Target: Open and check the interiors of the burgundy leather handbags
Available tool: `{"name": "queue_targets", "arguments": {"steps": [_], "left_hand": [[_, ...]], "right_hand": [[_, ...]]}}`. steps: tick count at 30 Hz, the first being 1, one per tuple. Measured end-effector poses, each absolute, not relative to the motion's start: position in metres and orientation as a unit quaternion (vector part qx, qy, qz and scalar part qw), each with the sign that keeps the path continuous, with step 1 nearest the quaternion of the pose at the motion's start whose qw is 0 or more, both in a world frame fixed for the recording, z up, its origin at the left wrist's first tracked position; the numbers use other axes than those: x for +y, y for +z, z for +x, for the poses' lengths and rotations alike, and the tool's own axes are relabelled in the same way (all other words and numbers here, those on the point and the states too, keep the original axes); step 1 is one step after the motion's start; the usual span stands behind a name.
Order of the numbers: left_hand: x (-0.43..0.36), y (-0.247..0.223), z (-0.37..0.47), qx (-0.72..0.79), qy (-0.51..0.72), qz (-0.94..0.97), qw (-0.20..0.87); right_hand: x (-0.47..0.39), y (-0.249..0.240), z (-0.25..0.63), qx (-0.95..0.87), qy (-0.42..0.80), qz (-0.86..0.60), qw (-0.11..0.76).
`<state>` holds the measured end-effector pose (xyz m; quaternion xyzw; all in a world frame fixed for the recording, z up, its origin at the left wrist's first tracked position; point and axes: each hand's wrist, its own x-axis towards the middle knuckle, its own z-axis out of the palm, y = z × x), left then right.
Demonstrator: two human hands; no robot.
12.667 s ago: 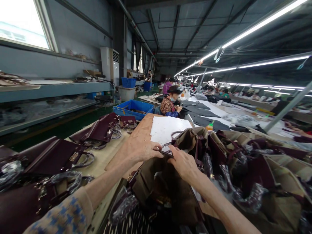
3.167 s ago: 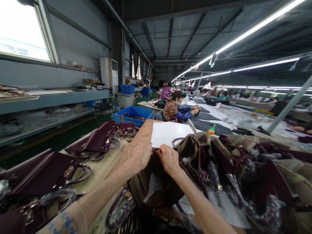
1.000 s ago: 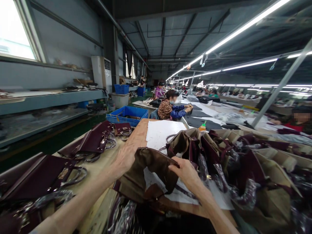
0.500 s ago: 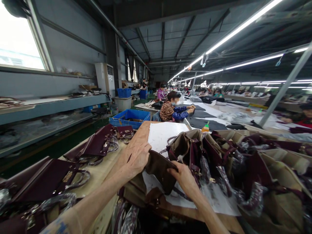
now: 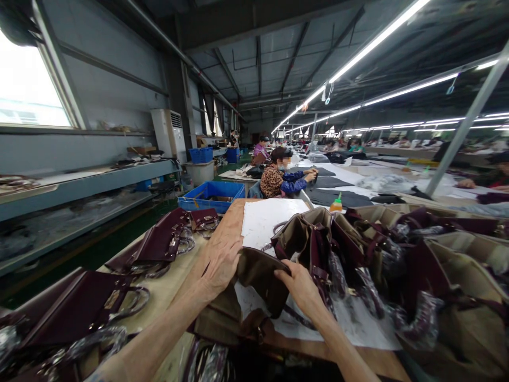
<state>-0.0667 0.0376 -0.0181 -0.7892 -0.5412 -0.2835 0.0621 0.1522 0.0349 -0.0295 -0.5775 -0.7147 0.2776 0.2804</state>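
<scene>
A dark brown handbag (image 5: 260,268) with a tan fabric interior is between my hands, over the near end of the work table. My left hand (image 5: 223,266) grips its left upper edge, fingers bent over the rim and partly out of sight. On the opposite side, my right hand (image 5: 299,286) pinches the curved leather edge between thumb and fingers. Under the bag lies a white sheet (image 5: 274,212), and a strap hangs from the bag's lower part. Open maroon handbags (image 5: 304,239) with plastic-wrapped handles crowd close to my right hand.
To the left, finished-looking maroon bags (image 5: 67,307) lie on a pale surface. A blue crate (image 5: 212,195) stands past the wooden table top (image 5: 234,215). A glue bottle with a green tip (image 5: 336,205) is behind the open bags. A co-worker (image 5: 274,178) sits ahead, handling dark pieces.
My left hand has shifted slightly left and down along the bag's edge. The bag and my right hand stay nearly in place, while the whole view has moved a little.
</scene>
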Motion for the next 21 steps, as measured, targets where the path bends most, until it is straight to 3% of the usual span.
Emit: {"name": "queue_targets", "arguments": {"steps": [7, 15, 21], "left_hand": [[0.033, -0.029, -0.075, -0.502, -0.305, -0.803, 0.098], [0.032, -0.026, -0.073, -0.567, -0.289, -0.768, 0.072], [0.024, -0.017, -0.072, -0.531, -0.262, -0.8, 0.102]], "right_hand": [[0.036, -0.025, 0.154, -0.692, 0.322, -0.579, 0.288], [0.038, -0.028, 0.149, -0.689, 0.295, -0.599, 0.281], [0.04, -0.033, 0.149, -0.691, 0.275, -0.612, 0.271]]}}
